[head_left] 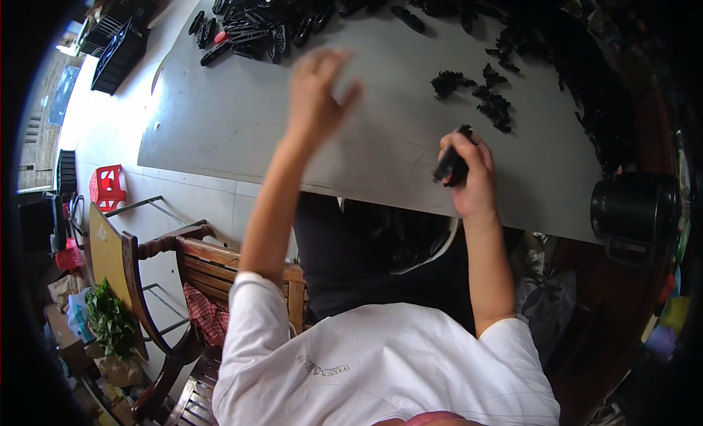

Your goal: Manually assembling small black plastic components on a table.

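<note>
My right hand [470, 173] is closed around a dark, elongated black plastic piece [452, 167], held over the table's near edge; its exact kind is hard to make out. My left hand [322, 93] is raised over the grey table [366, 118], blurred by motion. Its thumb stands away from the fingers, and nothing shows in it. Beyond it lies a heap of long, rounded black plastic pieces [253, 27] with slots, with a small red item [221, 37] among them. A few jagged black clusters [494, 107] lie beyond my right hand.
A large black heap [586, 82] runs along the table's right side, near a black container with a handle [633, 210]. Below the edge, an open container [421, 263] holds dark pieces by my legs. At left stand a wooden chair [220, 254], a red stool [108, 186] and a black crate [121, 56].
</note>
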Motion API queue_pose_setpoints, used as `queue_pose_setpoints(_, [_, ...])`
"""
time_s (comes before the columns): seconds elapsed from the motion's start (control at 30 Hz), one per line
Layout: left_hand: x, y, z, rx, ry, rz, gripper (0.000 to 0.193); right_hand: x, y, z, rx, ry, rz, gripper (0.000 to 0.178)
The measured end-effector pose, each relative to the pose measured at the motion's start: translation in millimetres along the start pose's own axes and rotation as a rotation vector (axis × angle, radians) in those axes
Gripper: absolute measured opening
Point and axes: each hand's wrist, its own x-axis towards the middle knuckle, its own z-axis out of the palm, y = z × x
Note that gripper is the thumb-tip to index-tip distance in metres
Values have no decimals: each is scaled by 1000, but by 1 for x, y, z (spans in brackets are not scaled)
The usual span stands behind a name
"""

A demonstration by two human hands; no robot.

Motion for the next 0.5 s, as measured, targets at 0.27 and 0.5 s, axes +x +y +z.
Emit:
queue_pose_setpoints(0.27, [58,-117,34,562,-134,-455,72,9,-24,-33,-152,-11,15,10])
queue_pose_setpoints(0.5, [78,-99,64,591,-254,-272,55,63,-28,-18,-1011,72,-283,15])
